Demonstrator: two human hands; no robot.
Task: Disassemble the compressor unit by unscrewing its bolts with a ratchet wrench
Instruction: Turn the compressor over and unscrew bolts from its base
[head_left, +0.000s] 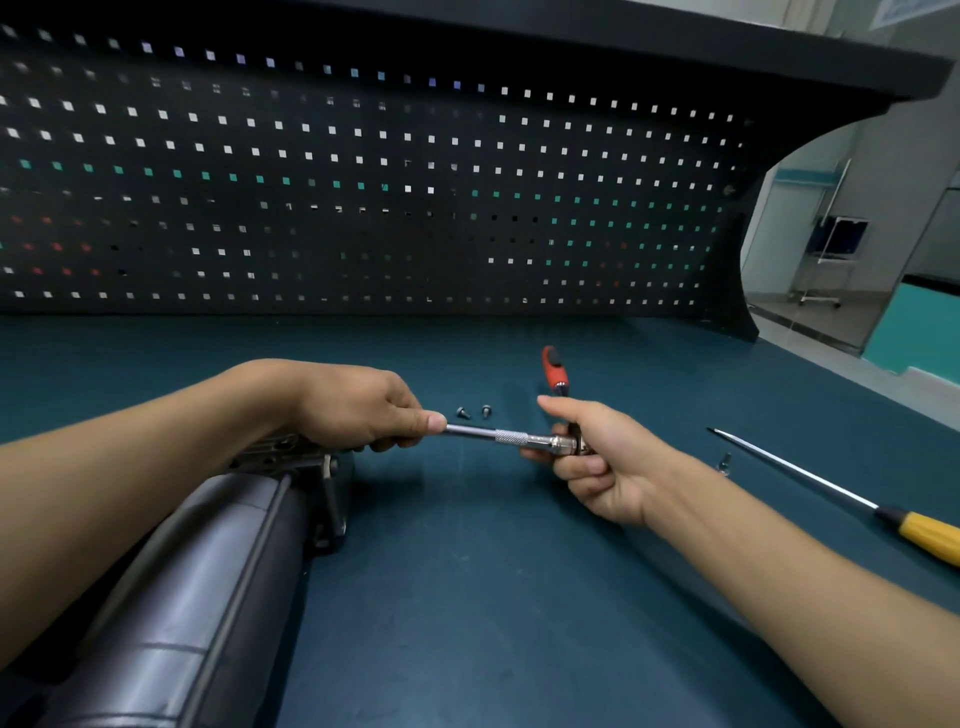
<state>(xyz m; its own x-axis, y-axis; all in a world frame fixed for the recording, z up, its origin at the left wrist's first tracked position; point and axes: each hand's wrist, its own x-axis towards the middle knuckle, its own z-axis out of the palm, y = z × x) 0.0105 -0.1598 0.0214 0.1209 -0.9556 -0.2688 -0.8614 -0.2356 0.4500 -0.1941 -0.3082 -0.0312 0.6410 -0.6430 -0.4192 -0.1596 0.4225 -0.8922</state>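
Neither of the hands is on the compressor unit (208, 561). It lies at the near left of the table (519, 597), partly under the left forearm, with its dark cylindrical body toward the viewer and its bracketed end pointing away. Just right of that end, the left hand (358, 405) curls its fingers round one end of a chrome extension bar (493, 435). The right hand (597, 457) wraps the head of the ratchet wrench (555, 366), whose red-and-black handle points away.

This looks like tool-setting between bolts, either seating or pulling the extension. Next, the working end must go to the unit and sit squarely on a bolt head; which bolts remain is hidden.

Two loose bolts (462, 413) lie right of the unit, just beyond the bar. A third bolt (725, 462) and a yellow-handled screwdriver (810, 478) lie well to its right.

Behind the unit a black pegboard (363, 182) stands under a shelf (675, 52). A pale room with teal panels (857, 234) opens far right.
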